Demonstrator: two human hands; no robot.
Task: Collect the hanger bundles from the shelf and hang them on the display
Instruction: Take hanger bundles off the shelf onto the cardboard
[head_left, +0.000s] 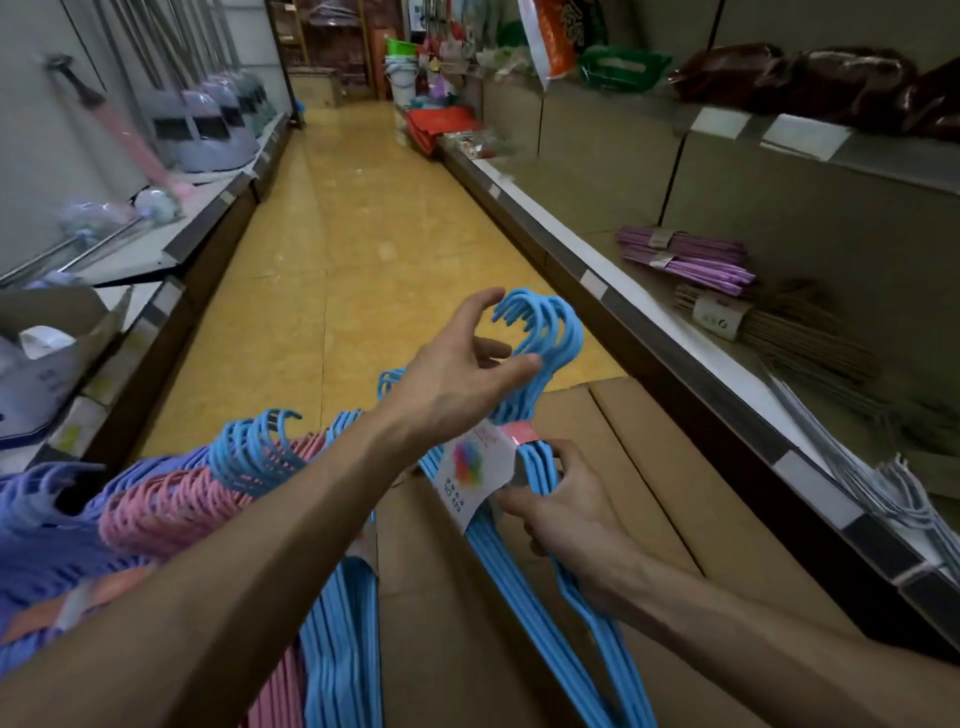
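Note:
A blue hanger bundle (545, 332) with a white paper label (475, 470) is held between both hands over the aisle. My left hand (462, 364) curls its fingers and thumb round the bundle's neck just under the hooks. My right hand (566, 499) grips the bundle's shoulder beside the label. Blue, pink and purple hanger bundles (171, 499) hang side by side at the lower left, hooks up. On the right shelf (691, 364) lie purple hanger bundles (685, 257) and brown ones (779, 332), and white ones (883, 499) nearer me.
Cardboard boxes (649, 467) sit on the floor below the held bundle. Shelving runs along both sides of the yellow-tiled aisle (353, 218). Brooms and dustpans (208, 119) stand on the left shelf. Buckets and goods (415, 67) crowd the far end.

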